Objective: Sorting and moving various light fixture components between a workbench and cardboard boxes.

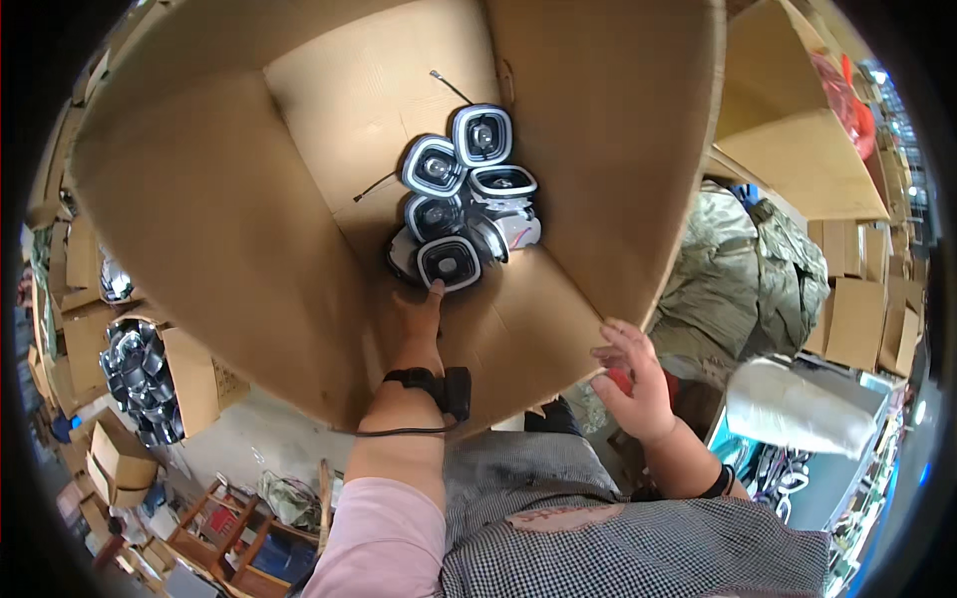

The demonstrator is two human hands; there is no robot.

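Observation:
Several black, rounded-square lamp-like units with pale rims lie clustered on the bottom of a large, deep cardboard box (pixel 189 189). Thin black cables stick out from two of them. My left hand (pixel 419 317) reaches down inside the box to the nearest lamp unit (pixel 449 264). Its thumb presses on that unit's near rim, while the other fingers are partly hidden beside and behind it. A dark strap with a small device circles my left wrist. My right hand (pixel 638 389) is at the box's near right edge, fingers apart, with nothing in it.
Greenish sacks (pixel 718 269) lie right of the box, with another open carton (pixel 797 120) behind. A clear plastic-wrapped roll (pixel 797 407) rests on a grey table. At left, a carton holds many dark parts (pixel 140 379). A wooden rack (pixel 234 538) stands at lower left.

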